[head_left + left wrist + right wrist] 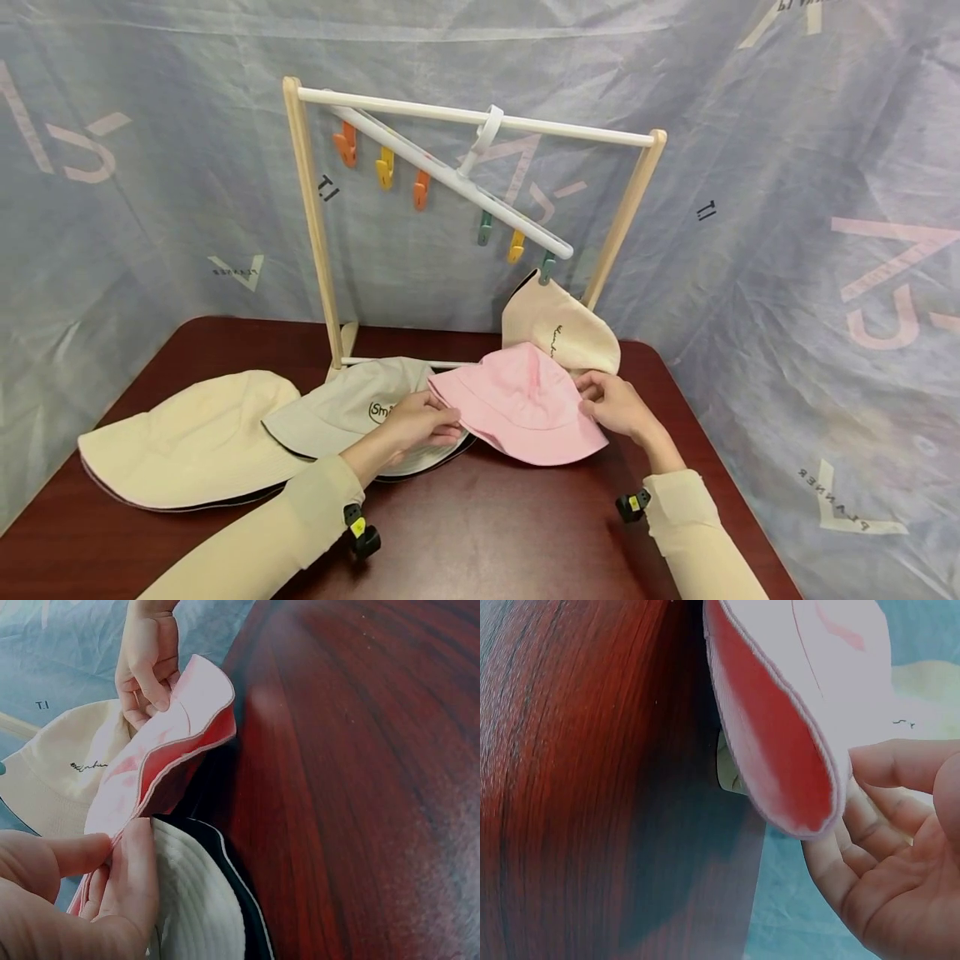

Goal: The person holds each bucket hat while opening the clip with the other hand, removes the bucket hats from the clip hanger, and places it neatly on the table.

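A pink bucket hat (pixel 517 392) is held up between both hands above the table, its brim partly folded together. At the brim's left end, my left hand (pixel 420 421) pinches the edge between thumb and fingers; the left wrist view shows this grip closely. My right hand (pixel 615 404) pinches the opposite end, thumb on the outer face and fingers behind, as the right wrist view shows. Behind the pink hat, a beige bucket hat (pixel 558 329) with dark script hangs from a green clip (pixel 547 268). A light grey bucket hat (pixel 330 412) lies beneath my left hand.
A cream bucket hat (pixel 195 433) lies at the left of the dark red table (pixel 525 533). A wooden rack (pixel 309 208) stands at the back. From its top bar hangs a white hanger (pixel 420 158), slanting, with several orange, yellow and green clips.
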### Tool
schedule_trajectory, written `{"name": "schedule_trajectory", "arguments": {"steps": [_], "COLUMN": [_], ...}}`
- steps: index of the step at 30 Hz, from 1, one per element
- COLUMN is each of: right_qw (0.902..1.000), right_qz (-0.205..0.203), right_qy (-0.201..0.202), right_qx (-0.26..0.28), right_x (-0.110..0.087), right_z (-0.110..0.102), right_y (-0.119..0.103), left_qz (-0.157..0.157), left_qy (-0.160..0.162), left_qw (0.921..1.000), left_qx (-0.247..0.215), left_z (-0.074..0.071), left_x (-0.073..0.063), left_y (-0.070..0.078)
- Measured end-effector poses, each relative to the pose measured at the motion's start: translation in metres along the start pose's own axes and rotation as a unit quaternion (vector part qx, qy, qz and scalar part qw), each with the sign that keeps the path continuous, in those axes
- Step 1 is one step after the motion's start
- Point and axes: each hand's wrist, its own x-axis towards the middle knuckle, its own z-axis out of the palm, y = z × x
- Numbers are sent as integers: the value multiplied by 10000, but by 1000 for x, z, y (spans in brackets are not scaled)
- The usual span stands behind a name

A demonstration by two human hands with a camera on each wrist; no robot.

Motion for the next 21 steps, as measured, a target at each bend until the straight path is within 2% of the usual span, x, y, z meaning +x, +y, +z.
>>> {"name": "schedule_trajectory", "arguments": {"steps": [3,7,14,21], "right_qw": [9992,9975,9961,9944], "right_qz": [-318,-520,-533,-763], "right_qy": [-41,-44,-68,-43], "right_qx": [-228,-487,-699,-730], "right_x": [0,3,4,2], "right_z": [0,0,0,-1], "right_y": [2,3,-2,-11], "left_qz": [-119,-260,-327,-530], "left_qy": [2,-51,-226,-319], "left_qw": [9999,9994,9989,9977], "left_qx": [98,225,268,280], "left_z": [0,-2,-7,-12], "left_x": [-1,-3,-7,-11], "left_y": [0,-1,-5,-5]}}
